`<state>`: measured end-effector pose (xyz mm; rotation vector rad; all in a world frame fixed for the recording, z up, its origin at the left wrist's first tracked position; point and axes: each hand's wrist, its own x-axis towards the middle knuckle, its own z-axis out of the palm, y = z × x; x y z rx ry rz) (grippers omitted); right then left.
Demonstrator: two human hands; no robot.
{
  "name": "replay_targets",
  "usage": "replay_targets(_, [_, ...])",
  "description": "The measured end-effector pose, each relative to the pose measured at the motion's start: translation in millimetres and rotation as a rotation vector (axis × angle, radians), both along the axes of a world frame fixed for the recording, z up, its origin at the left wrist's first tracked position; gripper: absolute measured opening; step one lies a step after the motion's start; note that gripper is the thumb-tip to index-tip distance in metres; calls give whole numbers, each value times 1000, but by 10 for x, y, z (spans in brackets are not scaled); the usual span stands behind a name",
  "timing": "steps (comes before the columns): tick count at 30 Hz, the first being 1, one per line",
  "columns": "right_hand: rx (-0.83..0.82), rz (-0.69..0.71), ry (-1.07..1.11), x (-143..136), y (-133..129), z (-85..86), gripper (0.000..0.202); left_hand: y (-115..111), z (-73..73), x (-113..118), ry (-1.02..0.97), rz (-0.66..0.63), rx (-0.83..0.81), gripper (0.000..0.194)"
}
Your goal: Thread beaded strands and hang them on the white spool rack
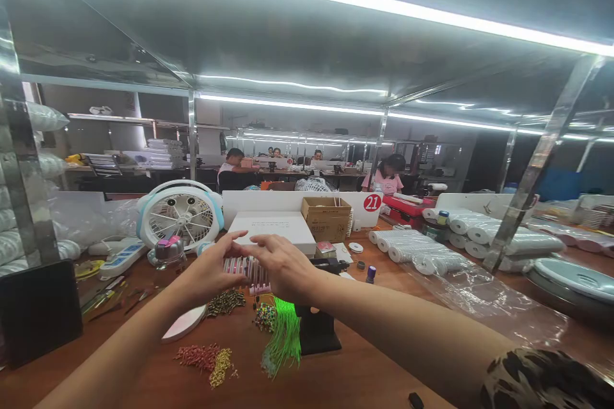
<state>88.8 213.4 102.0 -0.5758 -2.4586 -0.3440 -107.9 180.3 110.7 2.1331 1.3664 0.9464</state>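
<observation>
My left hand (213,271) and my right hand (286,268) are curved around the two ends of a row of thin white and pink pieces (247,270). The fingertips of both hands come close together above it. What exactly the pieces are is too small to tell. Just below my right hand, bright green cords (284,335) hang beside a black stand (320,332). Near them lie a pile of multicoloured beads (265,317) and a heap of dark bronze-coloured bits (226,303). Closer to me are small red pieces (196,356) and gold pieces (221,369).
A fan (181,214), a white box (275,230) and a cardboard carton (327,216) stand behind my hands. To the left are a power strip (123,255) and a black tablet-like panel (41,313). Plastic-wrapped rolls (417,249) and a basin (575,278) are on the right. People sit beyond.
</observation>
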Motion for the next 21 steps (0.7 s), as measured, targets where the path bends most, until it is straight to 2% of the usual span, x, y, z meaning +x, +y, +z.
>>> replay_targets(1, [-38,-86,31,39,-26,-16,51,-52,-37,0,8,19,45,74])
replay_targets(3, [-118,-215,39,123,-88,-64,42,-143,-131,-21,18,32,144,68])
replay_targets(5, [-116,-225,-24,199,-155,-129,38,-202,-235,-66,58,12,296,57])
replay_targets(8, [7,-197,-76,275,-246,-220,44,-222,-359,-138,187,-6,599,42])
replay_targets(10, [64,-194,-88,302,-281,-254,46,-205,-407,-162,257,2,728,37])
replay_targets(16, [95,-188,-109,339,-282,-259,52,-154,-458,-146,262,-5,799,22])
replay_targets(21, [97,-183,-112,332,-280,-261,52,-155,-415,-45,131,54,801,16])
